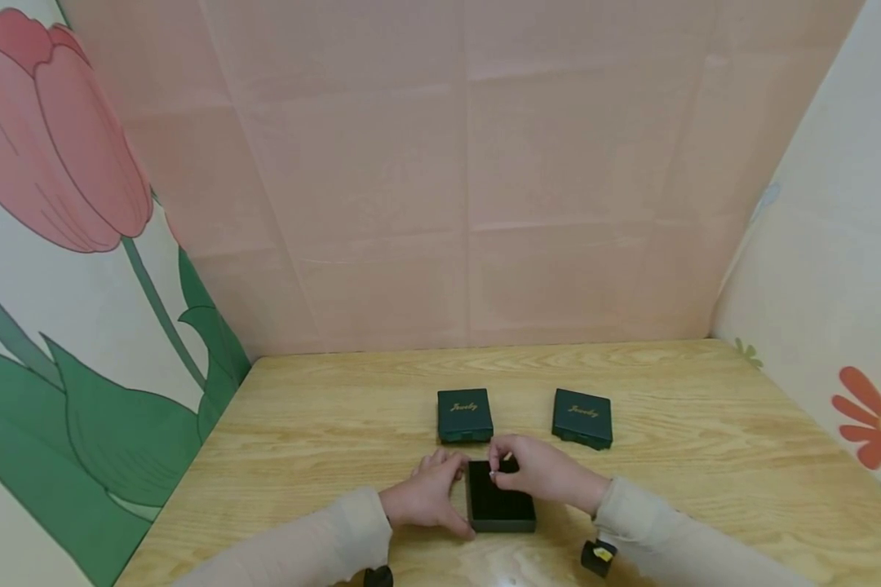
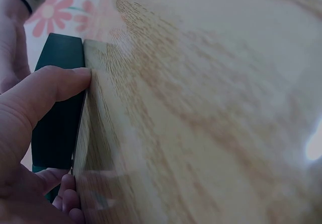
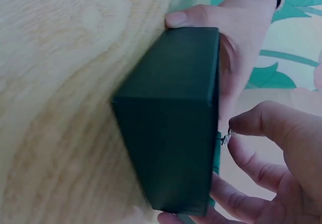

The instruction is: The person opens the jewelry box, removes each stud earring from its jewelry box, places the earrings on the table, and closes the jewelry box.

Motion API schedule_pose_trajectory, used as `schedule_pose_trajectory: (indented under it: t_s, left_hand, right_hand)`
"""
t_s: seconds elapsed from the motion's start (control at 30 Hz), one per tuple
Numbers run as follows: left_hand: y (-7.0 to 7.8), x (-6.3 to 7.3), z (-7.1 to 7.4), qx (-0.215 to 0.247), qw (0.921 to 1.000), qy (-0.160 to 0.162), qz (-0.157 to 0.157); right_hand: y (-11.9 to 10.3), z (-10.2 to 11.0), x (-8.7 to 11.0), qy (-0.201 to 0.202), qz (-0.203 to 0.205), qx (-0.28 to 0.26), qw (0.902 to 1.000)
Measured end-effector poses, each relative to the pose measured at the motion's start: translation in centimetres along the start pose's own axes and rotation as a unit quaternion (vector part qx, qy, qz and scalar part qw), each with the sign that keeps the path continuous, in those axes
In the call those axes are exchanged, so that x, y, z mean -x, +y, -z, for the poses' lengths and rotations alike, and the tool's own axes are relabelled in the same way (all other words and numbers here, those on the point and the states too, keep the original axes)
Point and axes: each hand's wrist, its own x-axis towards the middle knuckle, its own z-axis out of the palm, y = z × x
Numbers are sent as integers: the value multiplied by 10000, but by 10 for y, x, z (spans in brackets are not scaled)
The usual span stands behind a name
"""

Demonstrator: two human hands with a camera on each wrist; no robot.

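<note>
A dark green jewelry box (image 1: 505, 527) with a black inside lies lidless on the wooden table. My left hand (image 1: 427, 494) holds it from its left side, thumb at the near corner and fingers at the far one. In the left wrist view, that thumb (image 2: 60, 83) rests against the box's side wall. Over the box's open top is my right hand (image 1: 542, 471). Its thumb and index finger pinch a small silvery piece of jewelry (image 3: 227, 138), too small to tell its exact kind. The box's inside is hidden in both wrist views.
Two closed green boxes with gold lettering stand farther back: one box (image 1: 464, 416) just beyond the open one, another box (image 1: 582, 418) to the right. Behind the table (image 1: 323, 408) hangs a pink cloth (image 1: 470, 179). Flower-printed panels border both sides.
</note>
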Motion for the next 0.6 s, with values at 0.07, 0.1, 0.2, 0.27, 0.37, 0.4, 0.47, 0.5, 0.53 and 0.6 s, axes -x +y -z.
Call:
schedule_pose_trajectory:
  t_s: [0.07,0.1,0.2,0.27,0.37,0.4,0.47,0.5,0.53,0.6]
  left_hand:
    - [0,0,-1,-33,10000,27,-31]
    - [0,0,-1,-61,10000,48,-50]
    - [0,0,-2,-87,9999,90,-86]
    - [0,0,-2,-92,9999,101,-85]
    - [0,0,-2,-84,9999,100,-81]
    - [0,0,-2,-83,9999,97,-82]
    - [0,0,-1,-83,9999,96,-91]
    - [0,1,-1,-66,9999,91,-92]
    - [0,1,-1,-62,9999,87,-97]
    - [0,1,-1,-46,9999,91,-81]
  right_hand:
    - [1,3,1,33,70,-142,9999]
    - [1,5,2,51,75,-234,9997]
    - [0,14,6,141,-39,-437,9989]
    - [0,21,10,226,-174,-499,9983]
    - [2,34,18,386,-410,-438,9975]
    - [3,38,20,445,-465,-425,9970]
    - [8,45,25,548,-494,-397,9965]
    - [11,49,27,582,-516,-394,9962]
    - [14,52,29,611,-527,-385,9960]
    - [21,56,33,671,-512,-328,9959]
